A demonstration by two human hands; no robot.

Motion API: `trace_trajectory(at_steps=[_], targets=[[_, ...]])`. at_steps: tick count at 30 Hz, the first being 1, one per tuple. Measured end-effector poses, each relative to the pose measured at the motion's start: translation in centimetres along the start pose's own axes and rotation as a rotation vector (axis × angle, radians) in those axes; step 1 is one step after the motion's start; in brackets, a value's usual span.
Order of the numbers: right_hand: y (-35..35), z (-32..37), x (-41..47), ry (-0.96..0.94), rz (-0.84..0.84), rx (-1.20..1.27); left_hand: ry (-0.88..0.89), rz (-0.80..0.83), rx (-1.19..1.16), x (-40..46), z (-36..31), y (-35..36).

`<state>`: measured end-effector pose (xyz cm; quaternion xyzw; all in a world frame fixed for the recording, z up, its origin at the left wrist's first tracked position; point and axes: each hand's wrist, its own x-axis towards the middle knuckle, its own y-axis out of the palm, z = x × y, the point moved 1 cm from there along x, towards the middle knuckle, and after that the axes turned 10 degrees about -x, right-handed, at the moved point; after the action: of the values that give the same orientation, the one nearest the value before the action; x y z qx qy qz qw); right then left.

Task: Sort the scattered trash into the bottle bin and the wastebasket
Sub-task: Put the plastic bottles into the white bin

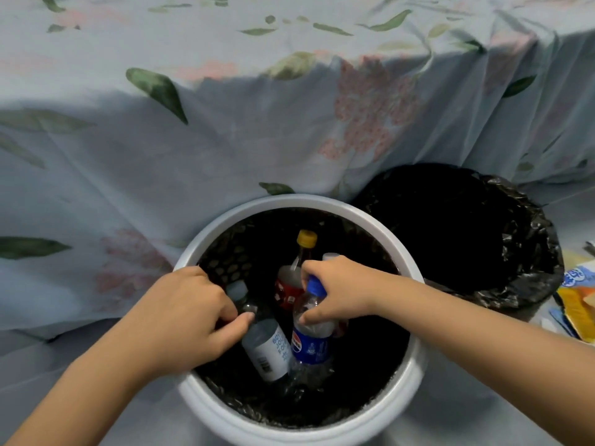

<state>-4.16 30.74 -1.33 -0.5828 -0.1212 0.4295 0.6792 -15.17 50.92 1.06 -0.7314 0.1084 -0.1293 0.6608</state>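
Both forearms come in from the bottom edge, hands over the round white plastic bottle bin point(325, 201), which has a black mesh inner wall. Left hand point(190, 317) pinches the neck of a clear plastic bottle with a white label and pale cap point(265, 349), thumb and fingers curled round it just below the cap; bottle tilted, base down toward the near wall. Right hand point(341, 289) grips the shoulder of a clear plastic cola bottle with blue label and blue cap point(310, 342), thumb on the near side, fingers over the cap area. Both bottles are inside the bin, side by side, touching or nearly so.

Handling, as a guess: both look empty or near empty, so light. Thin walls will dent if squeezed mid-body; neck and shoulder are the stiff parts, so the current holds are good ones. Smooth plastic, a bit slippery. Not fragile, so a short drop should be fine.

Behind them in the bin stands a clear bottle with yellow cap and red label point(297, 268), upright or leaning slightly. Another pale cap peeks out by the right knuckles; can't tell what it belongs to.

Just right of the bin, touching or nearly, is the wastebasket lined with a black plastic bag point(528, 252); interior too dark to read. Far right edge: yellow and blue snack wrappers point(578, 297) on the floor cloth, probably next for the wastebasket. Pale floral sheet point(225, 123) drapes behind everything.
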Motion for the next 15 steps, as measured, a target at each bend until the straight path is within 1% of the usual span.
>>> trace_trajectory(at_steps=[4, 7, 10, 12, 15], targets=[[1.3, 0.8, 0.0, -0.036, 0.11, -0.187, 0.008, -0.02, 0.038, 0.3, -0.5, -0.4], [1.8, 1.2, 0.2, -0.078, 0.115, -0.332, 0.0, -0.035, 0.045, 0.4, -0.8, -0.7], [1.4, 1.1, 0.2, -0.06, 0.121, -0.33, -0.004, -0.021, 0.045, 0.5, -0.7, -0.8], [0.7, 0.9, -0.2, -0.04, 0.024, -0.297, 0.001, -0.006, 0.043, 0.5, -0.5, -0.5], [-1.3, 0.5, -1.2, -0.041, -0.204, -0.245, 0.019, -0.01, 0.038, 0.5, -0.2, -0.3]])
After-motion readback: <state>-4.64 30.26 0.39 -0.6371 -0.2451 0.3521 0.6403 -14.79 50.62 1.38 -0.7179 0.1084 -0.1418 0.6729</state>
